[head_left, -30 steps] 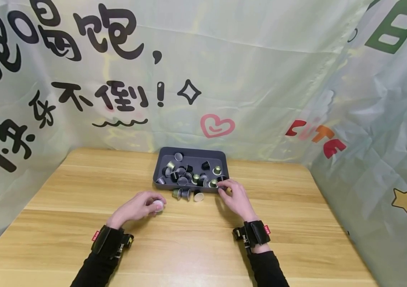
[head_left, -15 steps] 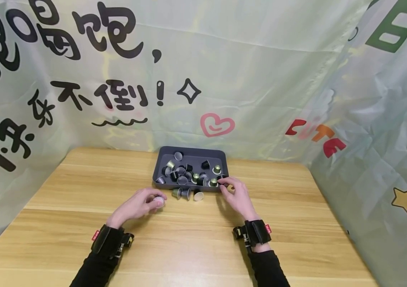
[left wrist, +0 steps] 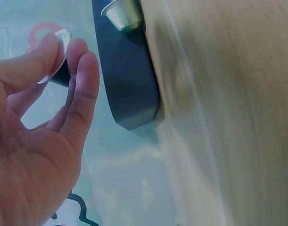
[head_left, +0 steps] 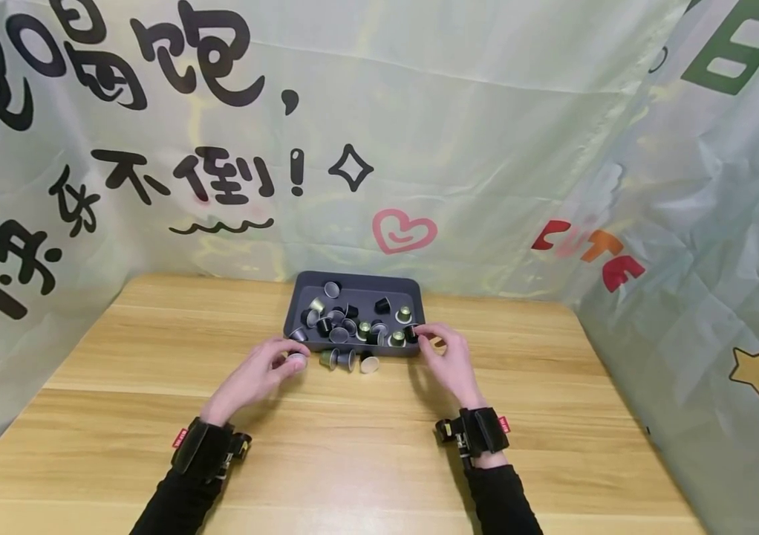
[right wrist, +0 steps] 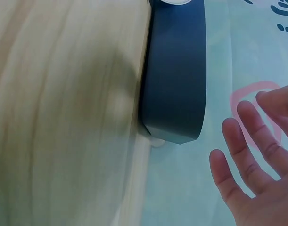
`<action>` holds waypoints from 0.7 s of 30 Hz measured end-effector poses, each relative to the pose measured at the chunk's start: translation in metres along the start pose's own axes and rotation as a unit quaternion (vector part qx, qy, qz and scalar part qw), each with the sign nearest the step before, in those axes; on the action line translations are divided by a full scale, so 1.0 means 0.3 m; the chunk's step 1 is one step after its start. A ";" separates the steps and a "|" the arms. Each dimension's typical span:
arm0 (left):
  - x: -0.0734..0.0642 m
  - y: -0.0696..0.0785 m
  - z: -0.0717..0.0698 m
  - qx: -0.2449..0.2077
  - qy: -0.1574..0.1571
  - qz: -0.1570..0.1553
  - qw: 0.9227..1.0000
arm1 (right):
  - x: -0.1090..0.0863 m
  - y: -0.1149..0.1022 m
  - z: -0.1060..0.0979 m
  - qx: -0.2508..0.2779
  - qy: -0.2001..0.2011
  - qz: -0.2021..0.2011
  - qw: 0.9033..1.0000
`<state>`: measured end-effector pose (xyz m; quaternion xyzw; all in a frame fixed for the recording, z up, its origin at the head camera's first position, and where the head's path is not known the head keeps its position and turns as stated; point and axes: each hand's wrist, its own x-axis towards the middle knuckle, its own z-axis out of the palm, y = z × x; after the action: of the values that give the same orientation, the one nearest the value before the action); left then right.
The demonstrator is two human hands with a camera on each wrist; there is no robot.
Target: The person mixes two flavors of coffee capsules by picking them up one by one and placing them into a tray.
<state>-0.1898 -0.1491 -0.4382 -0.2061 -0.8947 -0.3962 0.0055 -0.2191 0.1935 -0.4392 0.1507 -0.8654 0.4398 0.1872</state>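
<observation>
My left hand (head_left: 261,374) is just left of the tray's front corner. It pinches a coffee capsule (left wrist: 62,74) between thumb and fingers; the silver rim and dark body show in the left wrist view. My right hand (head_left: 449,362) is at the tray's front right corner, its fingers (right wrist: 235,134) spread and loosely bent. Its fingertips are close to a black capsule (head_left: 411,333) inside the tray; whether they touch it I cannot tell. The dark grey tray (head_left: 359,280) holds several capsules, black, grey and green, some upside down and some on their sides.
In front of the tray, on the wooden table (head_left: 353,446), lie a green capsule (head_left: 329,360), a grey capsule (head_left: 347,361) and a capsule with a pale lid (head_left: 369,364). A printed cloth (head_left: 486,148) stands behind and beside the table.
My right hand has moved slightly right and up along the tray's corner. The left hand has tilted its capsule and lifted a little. The capsules in the tray look unmoved.
</observation>
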 end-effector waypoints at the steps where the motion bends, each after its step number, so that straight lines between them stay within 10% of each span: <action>1: 0.003 -0.001 0.001 0.003 0.004 0.004 1.000 | 0.001 0.000 -0.002 0.002 0.004 0.000 1.000; 21: 0.183 -0.002 -0.006 0.005 0.092 -0.042 0.995 | 0.002 0.005 0.004 0.006 -0.006 0.009 1.000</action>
<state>-0.2403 -0.1308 -0.4278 -0.1308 -0.9004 -0.4086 0.0721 -0.2205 0.1933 -0.4407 0.1469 -0.8649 0.4460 0.1775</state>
